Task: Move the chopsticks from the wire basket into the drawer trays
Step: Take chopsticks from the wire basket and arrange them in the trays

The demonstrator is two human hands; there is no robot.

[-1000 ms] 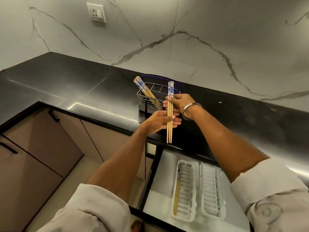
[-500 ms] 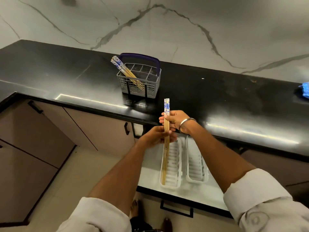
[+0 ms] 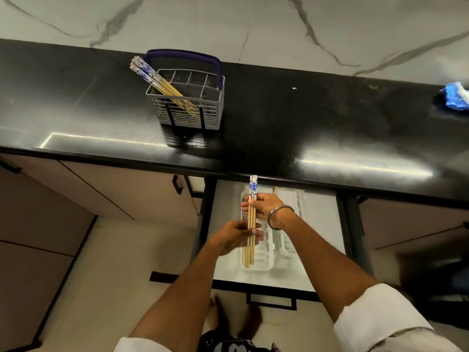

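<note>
**No legible writing in view**

Nothing can be read in this frame. White marks show on a dark garment (image 3: 236, 348) at the bottom edge, but they are cut off and blurred beyond reading. The chopsticks' (image 3: 253, 189) blue-and-white ends carry a pattern only, not letters or numbers.

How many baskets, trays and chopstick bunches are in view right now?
Wire basket: 1
White trays: 2, left tray and right tray
Chopstick bunches: 3, basket bunch, held bunch between left hand and right hand, tray bunch, partly hidden
Total: 6
</note>
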